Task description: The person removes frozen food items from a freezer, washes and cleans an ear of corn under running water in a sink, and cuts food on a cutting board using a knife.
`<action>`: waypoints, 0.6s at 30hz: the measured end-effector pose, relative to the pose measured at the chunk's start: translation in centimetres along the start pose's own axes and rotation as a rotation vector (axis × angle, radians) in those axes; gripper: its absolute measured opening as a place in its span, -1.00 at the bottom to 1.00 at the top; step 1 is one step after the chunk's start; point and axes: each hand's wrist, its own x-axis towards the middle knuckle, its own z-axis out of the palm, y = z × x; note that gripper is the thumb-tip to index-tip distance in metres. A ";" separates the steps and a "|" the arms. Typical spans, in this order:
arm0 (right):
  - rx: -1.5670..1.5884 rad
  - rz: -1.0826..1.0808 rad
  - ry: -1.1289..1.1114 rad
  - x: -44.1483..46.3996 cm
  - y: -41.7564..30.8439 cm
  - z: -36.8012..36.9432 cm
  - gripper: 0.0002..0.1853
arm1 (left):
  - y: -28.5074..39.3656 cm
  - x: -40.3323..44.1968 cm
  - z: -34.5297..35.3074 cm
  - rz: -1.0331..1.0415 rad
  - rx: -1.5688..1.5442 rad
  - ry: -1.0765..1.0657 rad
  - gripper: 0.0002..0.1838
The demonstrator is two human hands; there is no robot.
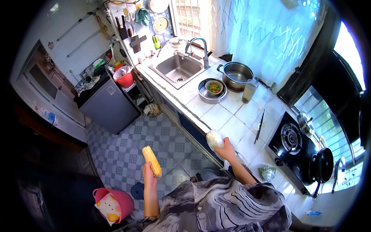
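My left hand (149,173) is closed around the lower end of a yellow corn cob (151,157), holding it tilted above the tiled floor. At the counter's front edge, my right hand (226,150) grips a whitish bundle in clear plastic (213,140); its contents cannot be made out. Right of that hand, a clear bag with something green inside (267,173) lies on the counter. A pair of dark chopsticks (259,127) rests on the white tiles (232,131) beyond it.
A steel sink (176,69) with a faucet (199,40) is at the back. Nearby stand a large pot (236,74), a bowl of chopped red and green bits (213,87) and a tall glass (250,91). A gas stove (291,138) bears a black pan (324,164). A pink bin (123,205) is on the floor.
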 end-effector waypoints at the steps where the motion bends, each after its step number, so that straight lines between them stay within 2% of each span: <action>1: -0.013 0.010 0.017 1.5 -1.0 0.7 -0.36 | 1.5 1.6 1.3 -0.019 0.020 -0.048 -0.62; 5: -0.023 0.085 0.016 8.0 -3.1 3.9 -0.39 | 5.6 8.0 4.8 -0.031 0.033 -0.131 -0.55; 9: -0.057 0.122 0.045 16.0 -4.8 8.0 -0.40 | 7.6 16.3 4.9 -0.072 -0.016 -0.158 -0.62; 12: -0.051 0.100 0.113 21.8 -7.6 11.2 -0.45 | 10.0 21.3 5.0 -0.104 0.020 -0.011 -0.58; 15: -0.072 0.131 0.117 26.4 -11.3 13.5 -0.49 | 12.6 26.7 3.9 -0.213 -0.033 0.025 -0.57; 18: -0.154 0.131 0.225 29.9 -13.1 15.4 -0.52 | 14.6 31.6 4.3 -0.176 0.012 0.057 -0.56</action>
